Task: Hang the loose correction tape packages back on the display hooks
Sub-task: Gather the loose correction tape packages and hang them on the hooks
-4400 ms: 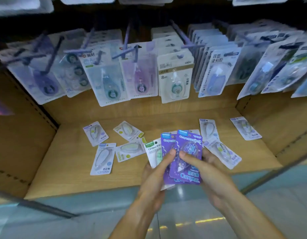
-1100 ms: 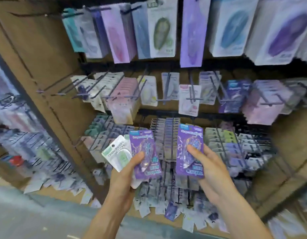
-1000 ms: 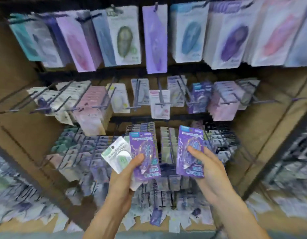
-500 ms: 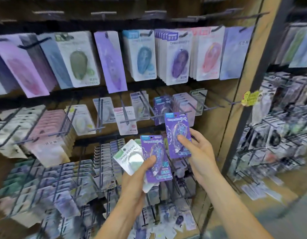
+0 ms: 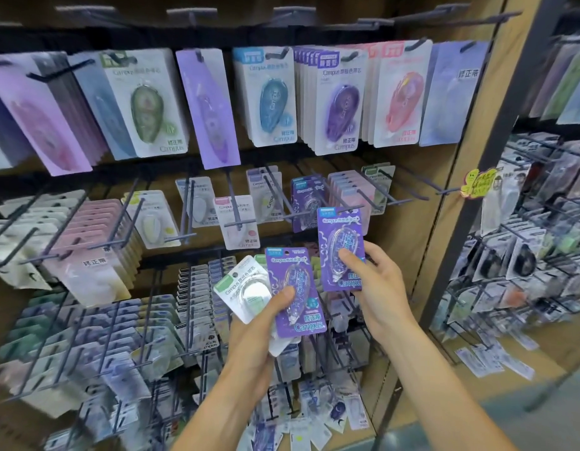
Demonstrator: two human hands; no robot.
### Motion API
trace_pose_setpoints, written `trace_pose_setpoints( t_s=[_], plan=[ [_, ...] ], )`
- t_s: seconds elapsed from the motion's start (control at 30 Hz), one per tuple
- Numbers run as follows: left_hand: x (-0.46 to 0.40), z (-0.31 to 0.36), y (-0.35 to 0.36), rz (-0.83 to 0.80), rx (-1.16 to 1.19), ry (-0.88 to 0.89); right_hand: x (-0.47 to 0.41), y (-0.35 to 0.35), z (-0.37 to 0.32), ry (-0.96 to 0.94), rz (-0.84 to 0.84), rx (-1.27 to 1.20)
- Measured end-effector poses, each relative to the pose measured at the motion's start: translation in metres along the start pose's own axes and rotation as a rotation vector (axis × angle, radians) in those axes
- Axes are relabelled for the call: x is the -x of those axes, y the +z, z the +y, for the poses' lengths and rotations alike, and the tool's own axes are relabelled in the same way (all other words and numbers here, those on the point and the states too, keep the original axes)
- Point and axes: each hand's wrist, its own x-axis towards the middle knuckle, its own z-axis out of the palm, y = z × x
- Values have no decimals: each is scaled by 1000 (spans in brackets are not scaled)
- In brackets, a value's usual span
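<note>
Purple package [image 5: 341, 252], one, pinched in right hand [image 5: 378, 288]; left hand [image 5: 254, 333] grips fanned packages [image 5: 291, 288].

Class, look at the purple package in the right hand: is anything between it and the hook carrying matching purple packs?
Nothing visible. The right hand holds the purple package just below and in front of the matching purple packs; that hook's outer end looks bare.

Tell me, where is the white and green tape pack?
In the head view, the white and green pack sits low in the middle, held in the left hand, fanned out to the left of a purple pack.
</note>
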Motion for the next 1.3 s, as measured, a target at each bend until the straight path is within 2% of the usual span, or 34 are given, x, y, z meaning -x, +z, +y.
trace_pose_setpoints(
  t_s=[0.27,0.4,0.53,0.73,0.8,0.93,1.1,1.13,1.3],
  plan=[
    [1,0,6,-11,1,9,0,-1,-2,26,-20,33],
    [1,1,11,-12,2,21,-19,11,2,176,90,2],
    [2,2,14,17,10,35,-55,38,3,370,187,-180],
    [5,5,14,55,17,56,-99,64,15,423,241,-284],
    [5,4,13,59,17,62,-100,62,14,413,252,-279],
    [5,1,13,37,8,75,-49,43,1,349,234,-89],
    [1,-4,15,4,-1,73,39,10,-2,185,-99,108],
    [1,-5,17,-7,-2,67,48,6,-1,168,-123,121],
    [1,-12,23,-53,-29,63,56,0,10,125,-62,116]
  ],
)
